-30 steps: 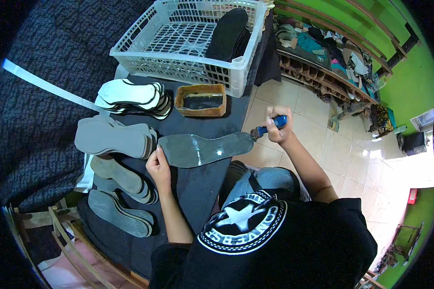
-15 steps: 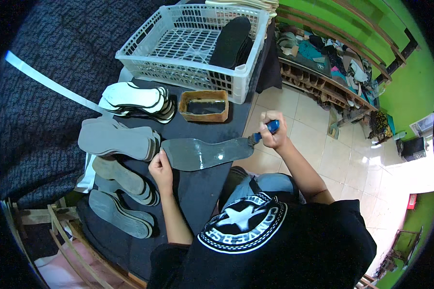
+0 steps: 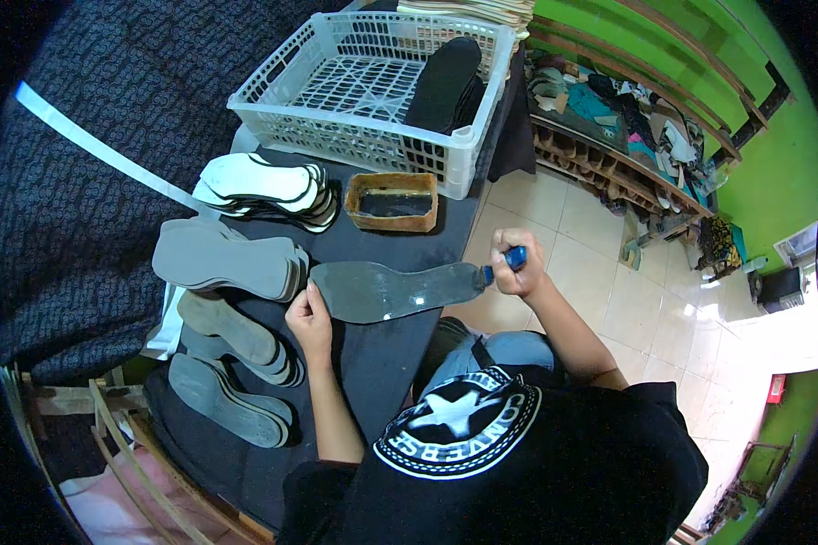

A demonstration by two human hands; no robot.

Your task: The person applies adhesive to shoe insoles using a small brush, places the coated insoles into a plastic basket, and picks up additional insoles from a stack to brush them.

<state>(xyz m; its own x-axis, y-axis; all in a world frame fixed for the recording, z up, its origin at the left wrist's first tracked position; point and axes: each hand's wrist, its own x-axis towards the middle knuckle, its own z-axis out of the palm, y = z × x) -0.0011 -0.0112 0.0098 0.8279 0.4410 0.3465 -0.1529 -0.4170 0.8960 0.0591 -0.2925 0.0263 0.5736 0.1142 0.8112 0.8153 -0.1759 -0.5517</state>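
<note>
A dark grey shoe sole (image 3: 386, 292) with a wet shine lies across the table's right side, its narrower end reaching over the edge. My left hand (image 3: 310, 320) pinches its wide end between thumb and fingers. In a closed grip, my right hand (image 3: 518, 263) holds a blue-handled brush (image 3: 515, 258) whose head meets the sole's far right tip. Just beyond the sole stands a small tan tray (image 3: 393, 223) with smeared walls and dark stuff inside. Close to my left hand is a stack of grey soles (image 3: 223, 259).
White soles (image 3: 259, 186), brownish soles (image 3: 227, 325) and more grey soles (image 3: 227, 400) lie stacked on the left. A white plastic crate (image 3: 345, 141) with black soles (image 3: 447, 82) stands at the back. Scraps cover a shelf (image 3: 600, 113) at the right; the tiled floor (image 3: 573, 245) lies below.
The brush has moved slightly right and down along the sole's right tip, its handle now more end-on. My left hand keeps its pinch, and the whole view has shifted a little.
</note>
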